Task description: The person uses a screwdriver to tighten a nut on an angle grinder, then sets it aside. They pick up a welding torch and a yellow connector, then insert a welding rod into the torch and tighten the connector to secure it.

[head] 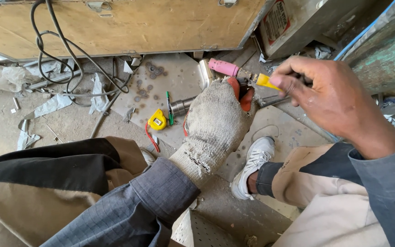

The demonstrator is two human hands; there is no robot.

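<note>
On the floor (69,123), mid-frame: left hand (216,123) in a dirty knit glove, fingers closed around a welding torch with a pink nozzle (223,67); the grip itself is mostly hidden by the glove. Right hand (330,91) bare, just beside the left, fingers pinched on a small yellow-handled tool (265,81) whose tip meets the torch head. A yellow tape measure (157,120) and a green pen (168,107) lie on a metal plate (179,77) left of the glove. Black cables (58,50) loop in front of a wooden box (115,23). White sneaker (254,160) below the hands.
</note>
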